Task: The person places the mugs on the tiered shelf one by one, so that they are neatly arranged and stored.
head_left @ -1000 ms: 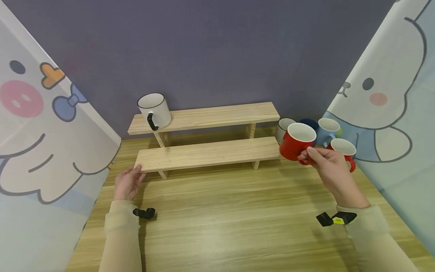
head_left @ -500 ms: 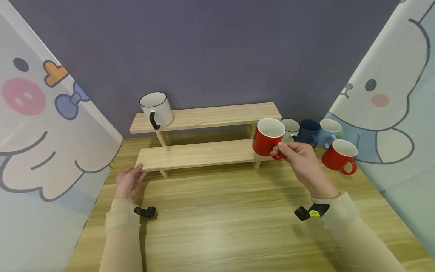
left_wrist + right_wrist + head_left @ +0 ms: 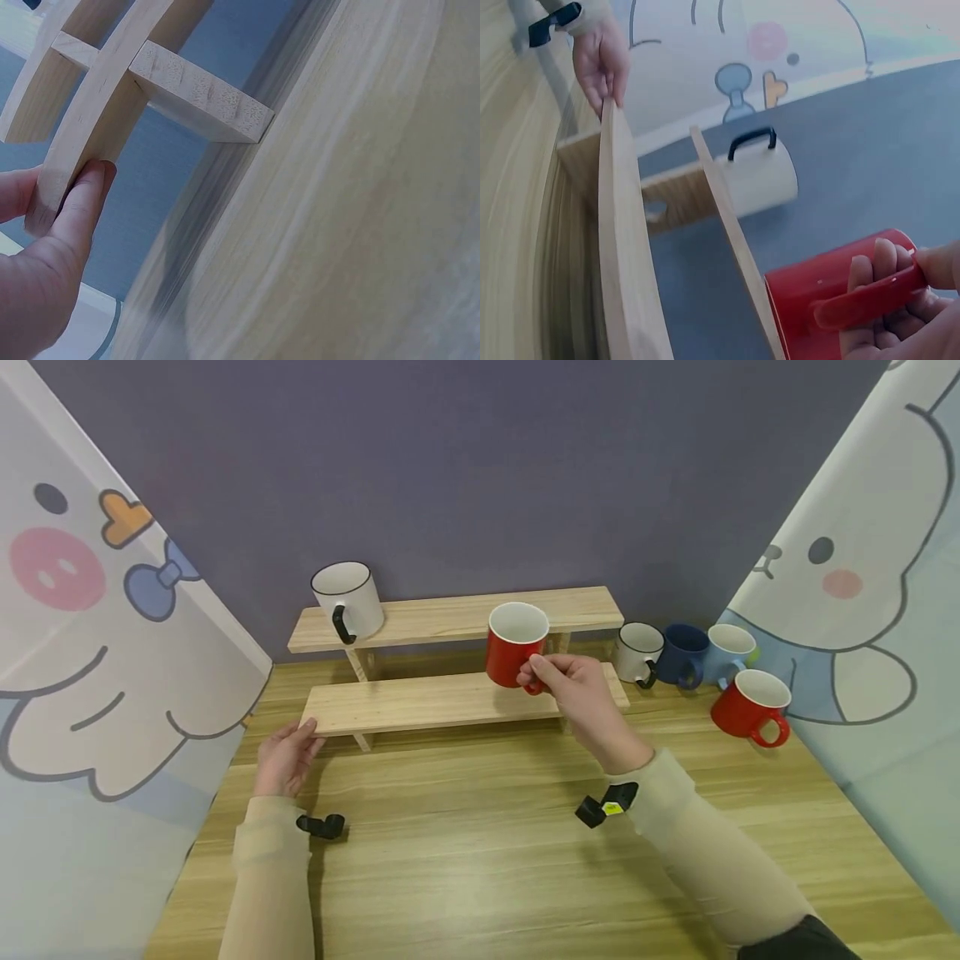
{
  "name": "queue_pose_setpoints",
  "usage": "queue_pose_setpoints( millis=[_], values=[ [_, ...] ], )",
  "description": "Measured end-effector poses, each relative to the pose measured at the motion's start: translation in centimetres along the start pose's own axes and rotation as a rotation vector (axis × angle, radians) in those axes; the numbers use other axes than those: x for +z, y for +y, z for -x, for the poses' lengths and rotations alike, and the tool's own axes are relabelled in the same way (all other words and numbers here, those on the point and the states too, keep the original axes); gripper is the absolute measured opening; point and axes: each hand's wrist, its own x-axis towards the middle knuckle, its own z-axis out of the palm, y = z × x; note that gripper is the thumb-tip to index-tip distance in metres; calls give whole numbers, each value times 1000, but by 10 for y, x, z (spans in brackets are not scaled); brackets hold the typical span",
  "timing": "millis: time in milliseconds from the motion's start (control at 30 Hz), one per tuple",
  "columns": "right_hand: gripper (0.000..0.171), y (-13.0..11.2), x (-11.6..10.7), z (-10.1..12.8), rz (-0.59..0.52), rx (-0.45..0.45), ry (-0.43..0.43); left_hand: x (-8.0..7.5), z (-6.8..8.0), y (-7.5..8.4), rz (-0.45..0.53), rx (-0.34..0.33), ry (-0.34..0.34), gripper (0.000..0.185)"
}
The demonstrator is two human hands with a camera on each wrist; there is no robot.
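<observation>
Right hand (image 3: 581,689) has swung the red mug (image 3: 514,645) leftward across the front of the rack (image 3: 450,702): 1 s back it was off the rack's right end, by the mug cluster; now it hangs over the lower shelf, right of centre, rim about level w/ the upper shelf edge. Left hand (image 3: 283,760) hasn't shifted.

Grip, right: fingers curled through the mug's handle (image 3: 870,300), thumb on top, pinching it. Mug is upright, mouth up, clear of both shelves, not touching wood.

Grip, left: fingers nearly straight, pressed against the rack's lower-left corner (image 3: 64,187), steadying it; holds nothing.

Other things, relative to the rack:
- white mug (image 3: 347,602) on the upper shelf, left end, black handle facing front.
- four mugs on the table (image 3: 480,860) just off the right end: white (image 3: 637,653), dark blue (image 3: 682,656), light blue (image 3: 726,650), and a 2nd red one (image 3: 746,706) nearer the front.

Step in hand, by my read: carry phase, mug mid-air and not yet set down. Whether it's headed for upper or lower shelf I can't tell from here.

Next move calls for: keep the mug level, line the base up over free board, clear the upper shelf's front edge if going up, then lower straight till the base sits flat before loosening the handle. Left hand should keep bracing, since the rack looks light.
</observation>
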Motion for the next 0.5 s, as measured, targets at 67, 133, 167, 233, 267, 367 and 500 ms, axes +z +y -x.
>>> queue_pose_setpoints(
  millis=[67, 133, 167, 233, 267, 367, 500],
  values=[
    [28, -1, 10, -6, -12, -6, 10, 1, 0, 0, -1, -1, 4, 77],
    [27, -3, 20, -13, -26, -16, 19, 1, 1, 1, -2, -4, 8, 77],
    [26, -4, 25, -16, -29, -15, 26, 1, 1, 1, -1, -5, 8, 77],
    [26, -6, 34, -23, -29, -13, 35, 1, 0, 1, 1, -7, 10, 77],
    [25, -7, 38, -27, -31, -11, 42, 0, 0, 1, 0, -7, 10, 76],
    [25, -8, 49, -37, -33, -5, 63, 0, -1, 0, -9, -9, 13, 77],
    [24, -8, 61, -51, -31, -1, 100, -1, -1, -1, -19, -3, 14, 77]
  ],
)
